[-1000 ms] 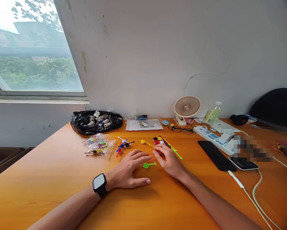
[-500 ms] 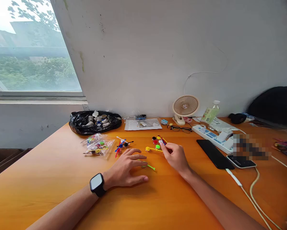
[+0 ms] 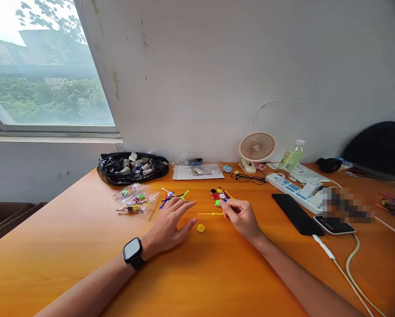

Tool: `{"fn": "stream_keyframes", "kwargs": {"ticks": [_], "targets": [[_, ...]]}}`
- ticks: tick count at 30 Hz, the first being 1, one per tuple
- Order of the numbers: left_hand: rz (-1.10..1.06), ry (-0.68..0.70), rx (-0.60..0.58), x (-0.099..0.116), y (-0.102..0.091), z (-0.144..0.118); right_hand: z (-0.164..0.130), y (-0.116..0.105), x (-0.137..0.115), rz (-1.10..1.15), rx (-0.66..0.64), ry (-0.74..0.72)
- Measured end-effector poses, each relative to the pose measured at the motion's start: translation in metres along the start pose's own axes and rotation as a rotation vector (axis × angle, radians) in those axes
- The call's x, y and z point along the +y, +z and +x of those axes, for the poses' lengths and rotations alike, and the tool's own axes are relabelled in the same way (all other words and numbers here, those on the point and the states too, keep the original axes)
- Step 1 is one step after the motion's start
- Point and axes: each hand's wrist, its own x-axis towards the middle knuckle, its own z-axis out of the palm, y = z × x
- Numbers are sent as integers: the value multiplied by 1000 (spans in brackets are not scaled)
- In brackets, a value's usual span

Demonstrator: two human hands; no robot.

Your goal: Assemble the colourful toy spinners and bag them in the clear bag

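Orange desk (image 3: 68, 246): black bag (image 3: 131, 167) of spools (white mostly).

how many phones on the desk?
2. A black phone lies face down right of the right hand; a second phone sits just right of it, cable plugged in.

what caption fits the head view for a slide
Right hand pinches a yellow stick above a loose yellow disc, left hand reaching among coloured sticks on the orange table.
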Motion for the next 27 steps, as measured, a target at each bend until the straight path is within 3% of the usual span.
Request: {"fn": "stream_keyframes", "kwargs": {"ticks": [4, 8, 14, 27], "targets": [[-117, 16, -7, 4, 4, 0, -6, 7, -10, 165, -150, 5], [-204, 7, -113, -4, 9, -2, -10, 13, -11, 104, -252, -16], [-213, 14, -164, -5, 9, -3, -10, 16, -1, 196, -328, 139], [-164, 69, -250, 9, 5, 3, -14, 17, 1, -34, -438, -132]]}}
